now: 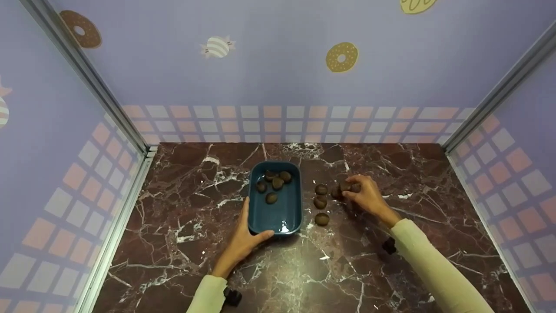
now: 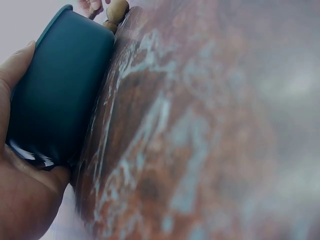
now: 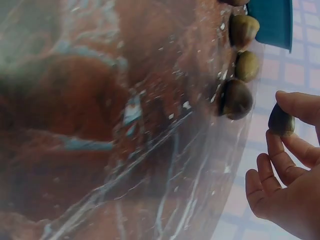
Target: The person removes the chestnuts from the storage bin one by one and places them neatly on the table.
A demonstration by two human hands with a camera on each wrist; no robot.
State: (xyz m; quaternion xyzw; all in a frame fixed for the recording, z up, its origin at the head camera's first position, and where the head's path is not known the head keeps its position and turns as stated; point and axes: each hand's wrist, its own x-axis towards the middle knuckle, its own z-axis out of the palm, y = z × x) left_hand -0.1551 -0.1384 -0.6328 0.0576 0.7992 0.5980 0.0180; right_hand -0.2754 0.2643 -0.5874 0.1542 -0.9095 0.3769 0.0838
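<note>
A dark teal rectangular dish stands on the table with several brown chestnuts in its far half. My left hand grips its near left corner, thumb over the near rim and fingers along the left side. To the right of the dish, three chestnuts lie in a column on the table. My right hand pinches a chestnut between thumb and fingertips, raised above the table in the right wrist view. More chestnuts lie right beneath and beside that hand, partly hidden by it.
The tabletop is dark red marble-patterned with white veins. A lilac back wall with a checkered band closes the far edge, and side walls with metal corner rails stand left and right.
</note>
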